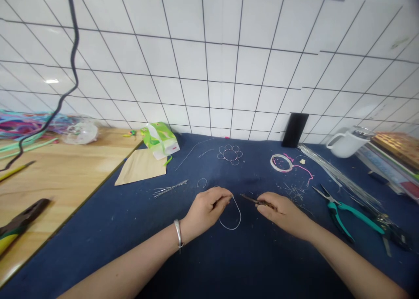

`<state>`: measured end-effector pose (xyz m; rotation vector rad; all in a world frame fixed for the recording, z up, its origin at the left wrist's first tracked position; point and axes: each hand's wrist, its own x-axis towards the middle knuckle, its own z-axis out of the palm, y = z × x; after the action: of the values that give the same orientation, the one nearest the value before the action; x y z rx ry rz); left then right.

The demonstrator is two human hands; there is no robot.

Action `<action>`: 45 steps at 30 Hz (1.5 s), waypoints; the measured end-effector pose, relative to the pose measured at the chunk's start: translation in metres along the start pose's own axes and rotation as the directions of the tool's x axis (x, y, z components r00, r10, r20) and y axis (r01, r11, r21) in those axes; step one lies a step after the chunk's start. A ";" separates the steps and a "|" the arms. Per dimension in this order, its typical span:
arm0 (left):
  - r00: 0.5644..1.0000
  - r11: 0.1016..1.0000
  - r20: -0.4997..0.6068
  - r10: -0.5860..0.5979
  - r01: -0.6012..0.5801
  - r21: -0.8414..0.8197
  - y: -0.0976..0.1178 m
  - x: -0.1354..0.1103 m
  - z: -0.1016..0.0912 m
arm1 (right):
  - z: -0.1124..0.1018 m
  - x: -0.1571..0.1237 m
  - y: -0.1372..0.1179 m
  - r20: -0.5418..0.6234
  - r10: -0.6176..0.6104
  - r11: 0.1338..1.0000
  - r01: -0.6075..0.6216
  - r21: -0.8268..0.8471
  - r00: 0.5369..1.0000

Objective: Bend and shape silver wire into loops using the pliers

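The left hand firmly pinches a thin, curved, silvery metal wire, while the right hand curls closed around a dark, slim-tipped metal tool nearby.

bare forearms, open silver bangle, left wrist

The wire, thin and silvery, is bent into a rounded loop in the near middle of the scene. It is pinched in the left hand, which hides part of it, so whether its ends meet cannot be told. The tool, dark and slim, is gripped in the right hand, mostly covered, its tip pointing left, near the wire but apart.
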<state>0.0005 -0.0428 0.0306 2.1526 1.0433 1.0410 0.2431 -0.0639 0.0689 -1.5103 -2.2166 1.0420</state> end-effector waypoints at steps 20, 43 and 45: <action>0.844 0.711 0.417 -0.338 0.519 -0.474 0.020 -0.005 0.016 | 0.052 0.011 -0.006 0.027 0.153 0.609 -0.116 0.784 0.988; 0.750 0.605 0.587 -0.305 0.629 -0.488 0.011 0.002 0.008 | 0.038 0.010 -0.001 0.219 0.079 0.566 -0.225 0.793 0.973; 0.746 0.607 0.589 -0.311 0.633 -0.481 0.011 0.002 0.009 | 0.042 0.011 -0.001 0.232 0.060 0.553 -0.226 0.802 0.971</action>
<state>0.0127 -0.0485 0.0343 1.2940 0.7930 0.4763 0.2139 -0.0711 0.0381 -1.1510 -1.2774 1.9697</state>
